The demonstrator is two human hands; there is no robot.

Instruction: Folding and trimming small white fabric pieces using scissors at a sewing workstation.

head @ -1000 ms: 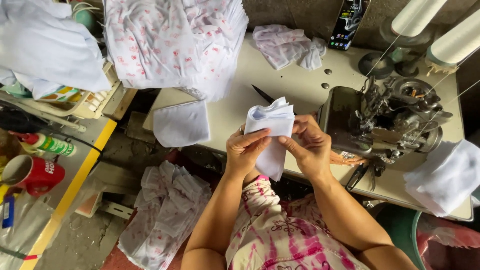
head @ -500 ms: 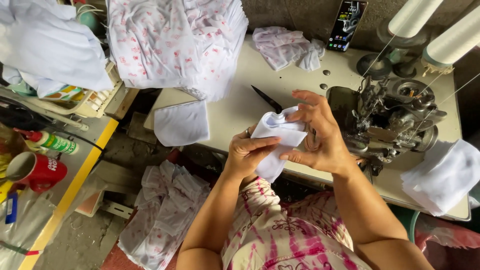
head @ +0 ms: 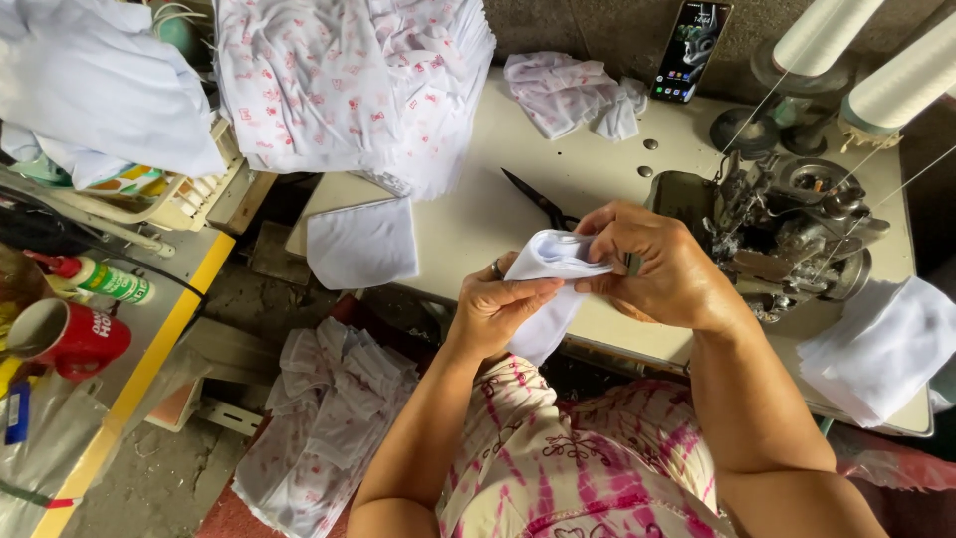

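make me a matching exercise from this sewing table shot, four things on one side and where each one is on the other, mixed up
Things:
1. white fabric piece
2. scissors
3. red mug
4. phone

Places:
A. propped against the wall at the back of the table
B. on the side surface at far left, beside a green-labelled bottle
C. held between the left hand and the right hand
D. lying flat on the sewing table, just beyond the hands

Pairs: 1-C, 2-D, 3-B, 4-A
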